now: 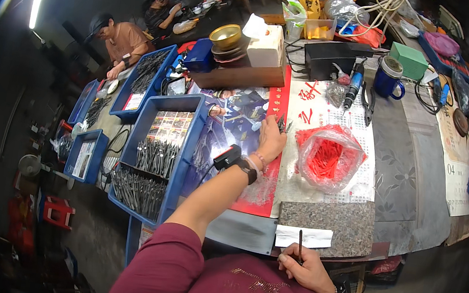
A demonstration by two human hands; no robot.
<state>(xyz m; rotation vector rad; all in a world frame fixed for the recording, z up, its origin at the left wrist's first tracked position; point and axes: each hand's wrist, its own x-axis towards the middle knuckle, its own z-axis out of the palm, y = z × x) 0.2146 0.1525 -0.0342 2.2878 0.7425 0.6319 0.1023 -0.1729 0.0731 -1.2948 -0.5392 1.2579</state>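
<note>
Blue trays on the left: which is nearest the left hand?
The large tray with two batches of thin dark pieces, closest to the left hand; the other trays stand farther away.

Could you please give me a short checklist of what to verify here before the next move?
1. Right hand has a grip on the thin dark stick: ok.
2. Left hand firmly grips the small dark pieces at its fingertips: cannot tell; the fingers hide the contact.
3. Clear plastic bag open, with the red pieces exposed: ok.
4. Large blue tray stocked with slender dark parts: ok.
5. Blue-bodied tool clear of both hands: ok; it lies beyond the bag.
6. White paper strip untouched by the stick: cannot tell; they overlap in this view.
</note>
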